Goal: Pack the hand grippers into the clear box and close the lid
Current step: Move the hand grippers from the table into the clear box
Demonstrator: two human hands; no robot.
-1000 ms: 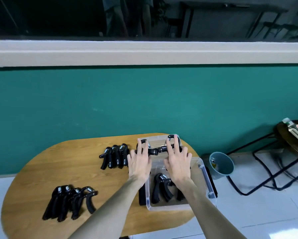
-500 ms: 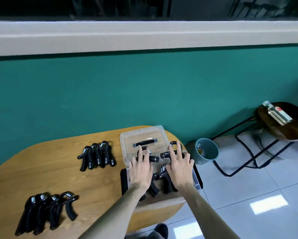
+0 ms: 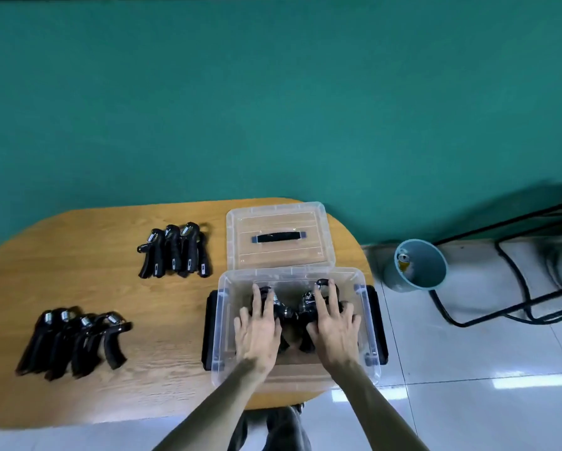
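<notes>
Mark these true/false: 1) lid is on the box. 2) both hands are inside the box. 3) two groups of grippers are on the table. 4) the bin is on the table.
1) False: the lid lies on the table behind the clear box.
2) True: left hand and right hand press down on grippers in the box.
3) True: far group, near group.
4) False: the bin stands on the floor.

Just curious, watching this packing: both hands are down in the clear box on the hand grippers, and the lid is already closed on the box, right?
Not quite. The head view shows the lid lying on the table behind the open clear box; the rest is right.
</notes>
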